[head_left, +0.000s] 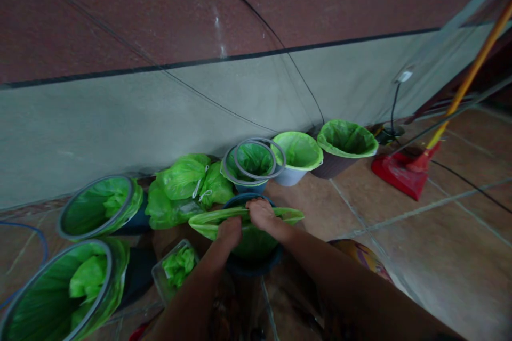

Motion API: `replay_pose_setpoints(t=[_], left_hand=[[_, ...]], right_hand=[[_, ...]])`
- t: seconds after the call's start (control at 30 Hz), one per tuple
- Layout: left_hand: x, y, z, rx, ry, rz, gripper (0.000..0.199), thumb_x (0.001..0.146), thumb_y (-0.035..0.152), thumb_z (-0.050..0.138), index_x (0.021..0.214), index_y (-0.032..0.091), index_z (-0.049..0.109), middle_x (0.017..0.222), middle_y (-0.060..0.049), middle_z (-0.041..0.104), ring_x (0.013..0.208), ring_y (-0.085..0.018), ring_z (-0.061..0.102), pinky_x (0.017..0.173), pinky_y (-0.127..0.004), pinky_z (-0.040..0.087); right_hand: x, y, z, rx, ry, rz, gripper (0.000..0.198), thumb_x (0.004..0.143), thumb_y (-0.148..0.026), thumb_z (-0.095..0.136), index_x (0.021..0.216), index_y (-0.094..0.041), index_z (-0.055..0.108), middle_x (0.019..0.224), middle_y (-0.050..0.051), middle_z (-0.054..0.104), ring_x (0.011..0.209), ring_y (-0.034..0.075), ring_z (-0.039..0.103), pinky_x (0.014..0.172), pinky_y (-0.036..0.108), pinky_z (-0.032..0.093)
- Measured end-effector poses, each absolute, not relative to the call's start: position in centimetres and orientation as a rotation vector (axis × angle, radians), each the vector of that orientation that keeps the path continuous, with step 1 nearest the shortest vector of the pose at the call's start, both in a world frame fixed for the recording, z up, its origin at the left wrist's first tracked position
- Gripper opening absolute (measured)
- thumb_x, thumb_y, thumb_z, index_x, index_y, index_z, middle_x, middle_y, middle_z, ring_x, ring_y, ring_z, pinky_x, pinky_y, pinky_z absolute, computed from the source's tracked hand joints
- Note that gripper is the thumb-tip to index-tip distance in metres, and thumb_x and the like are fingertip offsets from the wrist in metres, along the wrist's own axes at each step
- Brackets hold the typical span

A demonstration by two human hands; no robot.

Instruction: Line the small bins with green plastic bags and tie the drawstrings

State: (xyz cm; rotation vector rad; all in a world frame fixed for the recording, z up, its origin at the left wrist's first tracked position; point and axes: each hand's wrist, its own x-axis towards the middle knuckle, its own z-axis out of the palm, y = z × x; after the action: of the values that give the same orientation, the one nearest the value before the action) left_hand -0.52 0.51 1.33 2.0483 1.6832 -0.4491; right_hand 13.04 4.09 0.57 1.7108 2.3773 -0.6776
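Fingers of the right hand (261, 212) hold the far edge of the green bag (256, 242) in the dark bin (253, 269); the left hand (230, 232) hides its grip, so I cannot tell.

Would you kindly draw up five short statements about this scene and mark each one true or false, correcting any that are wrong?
1. The left hand and the right hand are both at a green bag spread over a dark blue bin. True.
2. The red tool with the yellow handle is left of all the bins. False: the red tool is on the floor to their right.
3. A loose grey ring lies across the top of a lined bin near the wall. True.
4. The clear container beside the left arm holds nothing. False: crumpled green plastic lies in it.
5. The wall is one colour throughout. False: it is dark red above and pale grey below.
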Motion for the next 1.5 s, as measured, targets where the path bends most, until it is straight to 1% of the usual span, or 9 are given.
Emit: replay_pose_setpoints(t=[0.13,0.53,0.7,0.83,1.0,1.17,1.27,1.37,1.5], left_hand=[[-1.3,0.9,1.6,2.085,1.661,-0.406,0.027,0.086,0.014,0.051,0.104,0.013,0.07,0.106,-0.015,0.072,0.106,-0.028,0.068,0.089,-0.035,0.051],[-1.8,2.2,7.5,2.165,1.662,-0.23,0.033,0.094,0.026,0.042,0.1,0.019,0.073,0.106,-0.011,0.074,0.106,-0.024,0.066,0.095,-0.034,0.046],[-1.8,2.6,11.2,1.797,1.579,0.419,0.031,0.09,0.03,0.046,0.089,0.018,0.074,0.081,-0.006,0.073,0.074,-0.017,0.065,0.071,-0.028,0.048],[-1.5,1.9,14.4,1.178,1.266,1.119,0.032,0.081,0.042,0.059,0.095,0.017,0.072,0.077,-0.002,0.071,0.052,-0.009,0.051,0.052,-0.022,0.038],[-0.4,1.6,15.0,1.01,1.268,1.202,0.035,0.079,0.045,0.061,0.088,0.013,0.07,0.066,-0.001,0.066,0.045,-0.006,0.043,0.046,-0.02,0.031],[0.6,1.9,13.9,1.142,1.283,1.043,0.03,0.078,0.04,0.062,0.089,0.014,0.071,0.06,0.003,0.058,0.047,-0.006,0.043,0.048,-0.02,0.032],[0.5,2.2,13.7,1.069,1.272,1.103,0.028,0.074,0.038,0.064,0.089,0.014,0.071,0.056,0.005,0.053,0.047,-0.005,0.041,0.048,-0.019,0.031],[0.3,2.8,13.1,0.982,1.198,1.084,0.033,0.07,0.035,0.066,0.095,0.014,0.07,0.06,0.005,0.055,0.05,-0.006,0.045,0.051,-0.019,0.036],[-0.1,3.4,11.4,0.942,1.361,1.063,0.045,0.068,0.023,0.059,0.112,0.017,0.065,0.09,-0.002,0.069,0.063,-0.009,0.057,0.059,-0.023,0.044]], right_hand=[[13.5,4.2,0.9,1.779,2.36,-0.726,0.027,0.088,-0.016,0.052,0.103,-0.017,0.074,0.102,0.012,0.074,0.1,0.024,0.066,0.088,0.031,0.047],[15.1,4.7,5.2,2.056,2.643,-1.063,0.023,0.09,-0.024,0.058,0.099,-0.019,0.078,0.103,0.008,0.075,0.097,0.02,0.068,0.09,0.028,0.047],[15.4,4.7,8.3,2.272,2.782,-1.822,0.016,0.086,-0.029,0.063,0.084,-0.018,0.075,0.09,0.005,0.072,0.085,0.017,0.065,0.082,0.03,0.049],[16.9,4.1,12.6,2.059,2.815,-2.588,0.021,0.08,-0.042,0.069,0.084,-0.021,0.069,0.105,0.004,0.071,0.101,0.017,0.063,0.092,0.032,0.048],[18.5,4.3,13.6,1.849,2.066,-3.318,0.035,0.077,-0.052,0.07,0.081,-0.022,0.052,0.079,-0.001,0.067,0.079,0.015,0.065,0.082,0.032,0.052],[17.1,4.1,11.5,1.94,2.212,-2.844,0.025,0.081,-0.043,0.064,0.083,-0.021,0.054,0.058,-0.008,0.05,0.048,0.007,0.04,0.049,0.02,0.035],[15.4,3.0,10.3,1.714,2.348,-2.493,0.018,0.076,-0.028,0.067,0.09,-0.02,0.06,0.057,-0.009,0.05,0.05,0.008,0.042,0.049,0.02,0.03],[14.2,2.1,9.1,1.517,2.423,-2.225,0.006,0.077,-0.019,0.063,0.073,-0.018,0.059,0.052,-0.008,0.049,0.049,0.007,0.042,0.05,0.021,0.028],[14.6,2.8,8.5,1.814,2.288,-2.299,0.029,0.087,-0.027,0.055,0.061,-0.016,0.054,0.052,-0.005,0.049,0.05,0.007,0.042,0.05,0.021,0.029]])
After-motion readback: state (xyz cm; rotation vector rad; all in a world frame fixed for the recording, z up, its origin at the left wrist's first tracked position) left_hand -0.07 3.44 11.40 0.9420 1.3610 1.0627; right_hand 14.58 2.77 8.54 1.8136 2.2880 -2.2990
